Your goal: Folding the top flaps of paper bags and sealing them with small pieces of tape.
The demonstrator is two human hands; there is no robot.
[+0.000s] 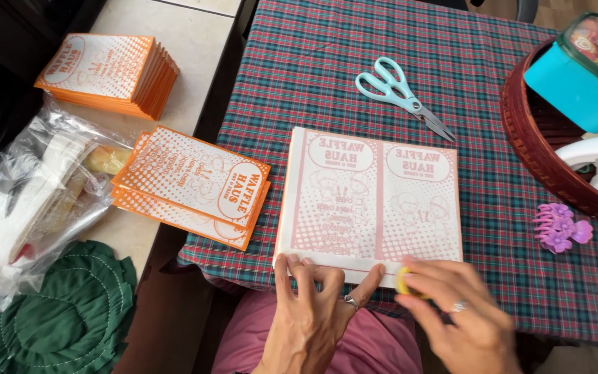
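Observation:
A white sheet with faded pink print (372, 197) lies flat on the plaid tablecloth (327, 76), its near edge folded up into a narrow flap. My left hand (309, 315) presses its spread fingertips on that flap at the left. At the right end of the flap my right hand (455, 315) holds a small yellow object (404, 282), which touches the paper. What the yellow object is cannot be told.
Light blue scissors (403, 93) lie beyond the sheet. A purple hair claw (560, 228) sits right, beside a dark red basket (531, 149) holding a teal box (579, 76). Orange-printed paper stacks (192, 183) (109, 73), a plastic bag (32, 187) and green cloth (64, 315) lie left.

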